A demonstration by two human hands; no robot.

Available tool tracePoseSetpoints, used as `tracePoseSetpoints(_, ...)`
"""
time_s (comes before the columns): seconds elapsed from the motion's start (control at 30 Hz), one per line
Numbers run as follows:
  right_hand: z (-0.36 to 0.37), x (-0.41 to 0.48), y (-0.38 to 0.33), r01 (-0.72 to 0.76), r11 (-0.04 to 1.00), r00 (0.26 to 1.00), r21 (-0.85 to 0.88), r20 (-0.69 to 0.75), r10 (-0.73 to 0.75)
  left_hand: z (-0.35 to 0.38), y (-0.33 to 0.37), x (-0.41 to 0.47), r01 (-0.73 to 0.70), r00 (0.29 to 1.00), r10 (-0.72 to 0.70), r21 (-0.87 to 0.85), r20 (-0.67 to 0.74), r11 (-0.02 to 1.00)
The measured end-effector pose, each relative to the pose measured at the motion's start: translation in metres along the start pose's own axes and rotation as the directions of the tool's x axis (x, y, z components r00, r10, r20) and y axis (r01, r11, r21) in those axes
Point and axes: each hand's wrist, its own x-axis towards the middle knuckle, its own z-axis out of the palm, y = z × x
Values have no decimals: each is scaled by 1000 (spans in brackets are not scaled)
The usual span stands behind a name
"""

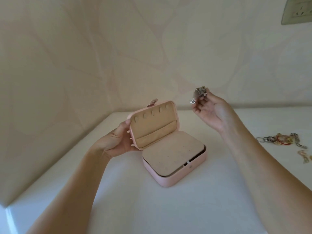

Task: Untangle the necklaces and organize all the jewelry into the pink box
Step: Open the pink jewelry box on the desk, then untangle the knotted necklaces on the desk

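Note:
The pink box (pixel 166 180) stands open on the white table, its beige lining showing. Its lid (pixel 154 125) is upright, with several small hooks along the top and a pocket below. My left hand (pixel 118 141) grips the lid's left edge, thumb at the upper corner. My right hand (pixel 208 110) is raised to the right of the lid, above the table. Its fingertips pinch a small silver piece of jewelry (pixel 198 95). A tangled heap of chains and rings (pixel 282 140) lies on the table at the far right, apart from both hands.
A pale gold piece (pixel 304 157) lies near the right edge, below the heap. The table (pixel 152 208) meets a patterned wall at the back and left. A wall socket (pixel 297 12) sits at the top right.

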Motion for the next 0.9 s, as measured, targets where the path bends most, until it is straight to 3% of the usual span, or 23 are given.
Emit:
tracePoseSetpoints(0.2,-11,3,-6,-7,999,998,49,-60,10,10,-12,12,-41,937,18,-60,-349,997)
tracePoseSetpoints(0.4,-16,7,-1,-111,991,992,-68,-70,106,-32,7,1,8,707,63,97,-704,995)
tracePoseSetpoints(0.57,-9,2,6,-190,936,982,-296,-42,186,-64,17,-4,256,673,-40,182,-739,949)
tracePoseSetpoints(0.67,-5,1,14,-213,890,970,-403,24,242,-86,23,4,315,654,-9,263,-756,912)
tracePoseSetpoints(0.83,-1,-1,20,-216,853,946,-475,114,303,-109,24,17,508,478,148,410,-866,757)
tracePoseSetpoints(0.9,0,-1,20,-214,831,931,-513,149,332,-111,24,18,570,442,176,427,-880,702)
